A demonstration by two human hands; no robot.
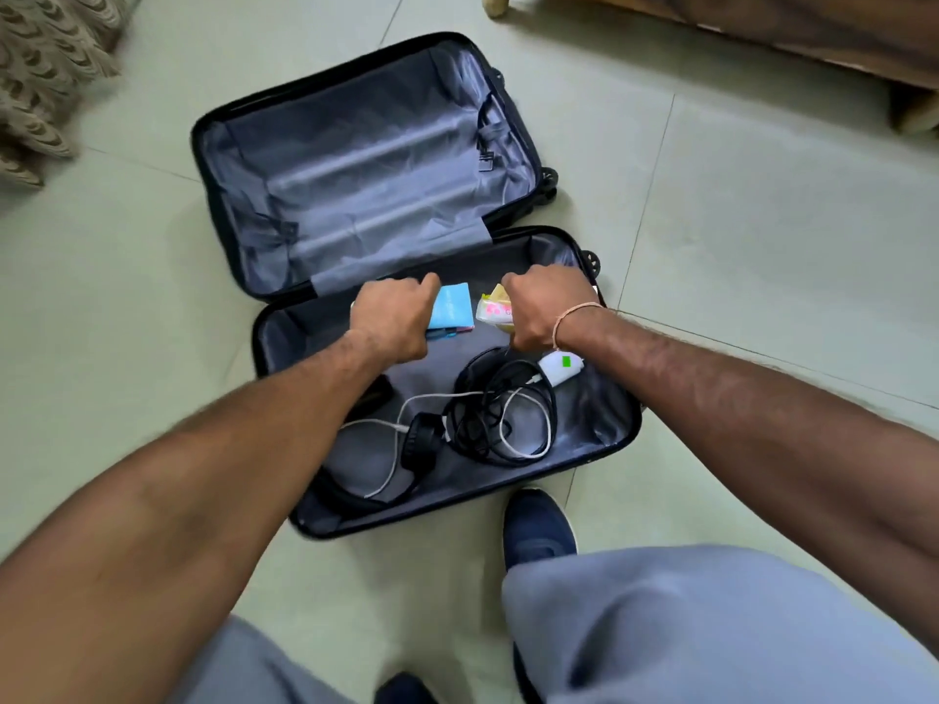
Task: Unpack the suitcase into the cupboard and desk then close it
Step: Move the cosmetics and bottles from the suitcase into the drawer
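A black suitcase (239,160) lies open on the floor, its far half bare grey lining. In the near half my left hand (394,317) grips the left edge of a light blue booklet (453,307). My right hand (546,307) curls round a yellow and pink packet (492,309). Below the hands lie black headphones (421,442), a tangle of black and white cables (500,416) and a white charger with a green mark (559,368). A dark object (373,393) sits partly hidden under my left forearm.
Pale green floor tiles (711,205) surround the case. A patterned fabric (40,68) hangs at the top left and wooden furniture with legs (813,33) stands at the top right. My blue shoe (538,530) is next to the case's near edge.
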